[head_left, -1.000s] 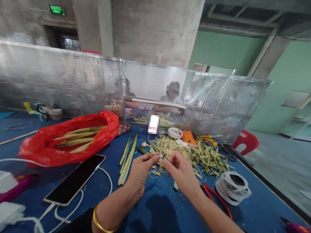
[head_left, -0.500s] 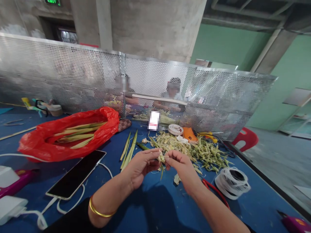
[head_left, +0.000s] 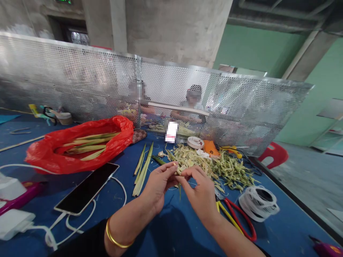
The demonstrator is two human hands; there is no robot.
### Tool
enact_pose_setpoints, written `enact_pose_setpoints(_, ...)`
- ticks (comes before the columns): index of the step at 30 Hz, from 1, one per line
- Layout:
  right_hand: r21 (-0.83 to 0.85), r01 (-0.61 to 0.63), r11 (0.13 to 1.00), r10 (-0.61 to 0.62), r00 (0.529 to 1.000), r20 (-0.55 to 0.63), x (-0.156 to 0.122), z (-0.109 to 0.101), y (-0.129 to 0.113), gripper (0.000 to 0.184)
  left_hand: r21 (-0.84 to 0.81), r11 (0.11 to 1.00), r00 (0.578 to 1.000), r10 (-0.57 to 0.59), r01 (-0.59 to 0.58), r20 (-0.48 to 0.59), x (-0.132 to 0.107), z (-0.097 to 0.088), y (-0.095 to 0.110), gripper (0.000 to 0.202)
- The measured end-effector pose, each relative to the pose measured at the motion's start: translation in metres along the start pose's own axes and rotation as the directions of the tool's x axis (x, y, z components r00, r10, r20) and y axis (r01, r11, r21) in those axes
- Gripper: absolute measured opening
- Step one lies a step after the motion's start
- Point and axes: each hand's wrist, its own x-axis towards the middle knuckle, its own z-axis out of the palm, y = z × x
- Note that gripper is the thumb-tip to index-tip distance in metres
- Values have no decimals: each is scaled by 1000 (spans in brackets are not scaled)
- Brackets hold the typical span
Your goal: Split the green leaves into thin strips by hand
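Note:
Between my two hands is a small pale-green folded piece of leaf strip, mostly covered by fingers. My left hand pinches it from the left, and a narrow green end hangs below. From the right, the thumb and fingertips of my right hand close on the same piece. Just behind lies a heap of pale leaf scraps, with greener curled pieces to its right. Long green leaf strips lie to the left of my hands. Scissors with red and yellow handles rest beside my right forearm.
A red plastic bag holds more long leaves. A phone with white cables lies at left. At right stands a white spool. A perforated metal screen borders the table's back; two people sit behind it.
My right hand has turned and moved slightly closer over the leaf piece, hiding more of it. More of the scissors now shows beside my right arm. The whole view has shifted a little.

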Motion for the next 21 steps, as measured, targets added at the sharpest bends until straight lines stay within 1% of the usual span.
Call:
enact_pose_setpoints(2, -8, -38, 999, 38, 999, -23, -2, 3, 1, 11, -5, 1000, 1000, 21, -21, 6, -1, 0, -3, 26)
enact_pose_setpoints(5, 65, -118, 991, 121, 992, -41, -4, 6, 2, 12, -7, 1000, 1000, 26, -26, 4, -1, 1, -4, 27)
enact_pose_setpoints(7, 115, -141, 983, 145, 989, -29, -3, 6, 2, 15, -5, 1000, 1000, 28, -28, 7, -1, 1, -4, 27)
enact_pose_setpoints(10, 125, -106, 986, 109, 994, -14, -2, 4, 3, 17, 32, 999, 998, 42, -44, 51, -3, 2, -3, 31)
enact_pose_setpoints(14, 117, -44, 992, 45, 999, -4, -1, 3, 3, 17, 103, 990, 989, 87, -99, 123, -3, 3, -4, 44)
enact_pose_setpoints(18, 156, -12, 988, 7, 999, 34, 2, -1, 2, 17, 106, 984, 985, 129, -141, 111, 0, 3, -3, 42)
enact_pose_setpoints(21, 184, 7, 983, -15, 999, 39, 3, -3, 2, 16, 96, 982, 983, 153, -163, 98, 1, 3, 0, 42)
